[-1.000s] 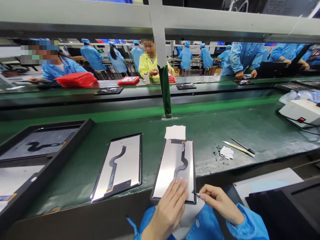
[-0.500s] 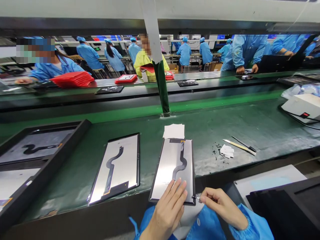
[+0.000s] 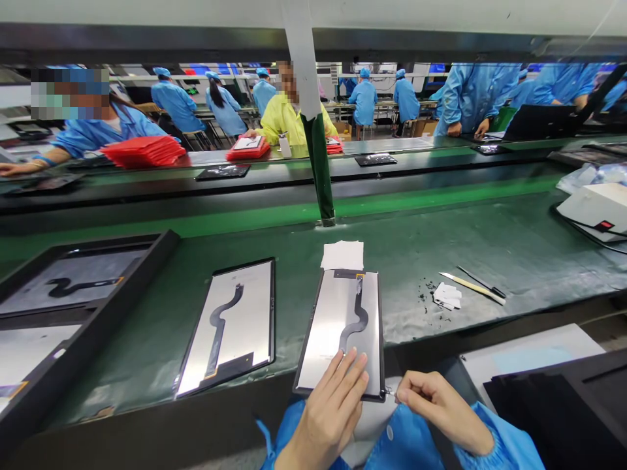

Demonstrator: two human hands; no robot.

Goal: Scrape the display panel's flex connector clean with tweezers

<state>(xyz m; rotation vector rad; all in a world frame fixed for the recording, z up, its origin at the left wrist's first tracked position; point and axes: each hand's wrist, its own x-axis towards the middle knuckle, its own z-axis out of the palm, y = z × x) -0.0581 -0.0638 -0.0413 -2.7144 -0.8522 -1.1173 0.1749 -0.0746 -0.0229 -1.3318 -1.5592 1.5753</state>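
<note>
A display panel (image 3: 324, 326) with a silver back, black frame and dark curved ribbon cable (image 3: 361, 318) lies in front of me, overhanging the bench's near edge. My left hand (image 3: 329, 408) is spread flat on its lower part, fingertips by the cable's lower end. Beside the lower right corner, my right hand (image 3: 434, 401) pinches a small silver tool (image 3: 390, 392) between thumb and fingers. Its tip is at the frame's edge; too little shows to tell its kind. Another display panel (image 3: 257, 303) with a similar cable lies to the left.
White paper sheets (image 3: 343, 255) lie above the panel. To the right are white scraps (image 3: 447, 296), black crumbs, a yellowish stick tool (image 3: 473, 288) and a black pen-like tool (image 3: 482, 281). A black tray (image 3: 125, 300) holds panels at left. A green post (image 3: 321, 173) rises mid-bench. Co-workers sit beyond.
My right hand has shifted slightly right and down, taking the tool tip from the panel's inner corner to its outer edge. The left hand stays flat on the panel.
</note>
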